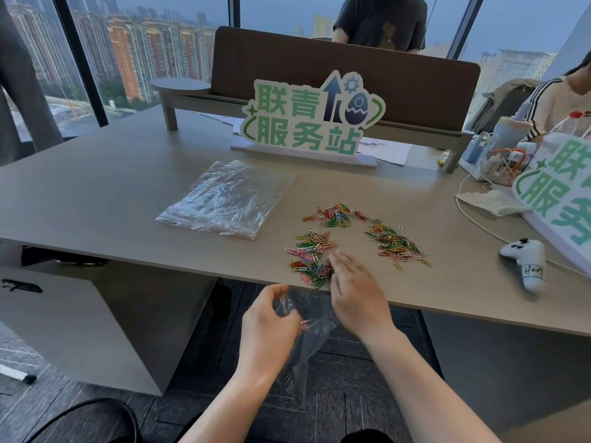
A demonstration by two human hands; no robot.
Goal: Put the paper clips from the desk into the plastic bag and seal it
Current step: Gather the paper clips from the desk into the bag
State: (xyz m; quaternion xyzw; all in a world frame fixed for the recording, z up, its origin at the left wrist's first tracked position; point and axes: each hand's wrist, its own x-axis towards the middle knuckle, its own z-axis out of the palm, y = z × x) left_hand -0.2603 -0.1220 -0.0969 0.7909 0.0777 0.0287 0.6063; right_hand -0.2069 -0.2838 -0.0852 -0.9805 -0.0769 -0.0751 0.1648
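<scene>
Paper clips [355, 241] are a mix of red, green, yellow, blue and pink on a tan table [128, 199], green-lettered white sign [311, 118] at the far side.

1. A green-and-white lettered sign [311, 119] stands upright on a flat base at the back of the tabletop [112, 187].
2. A white game controller [526, 262] lies near the right edge.
3. A brown divider panel [415, 87] rises behind the sign.
4. A second lettered sign [558, 190] leans at far right.
</scene>
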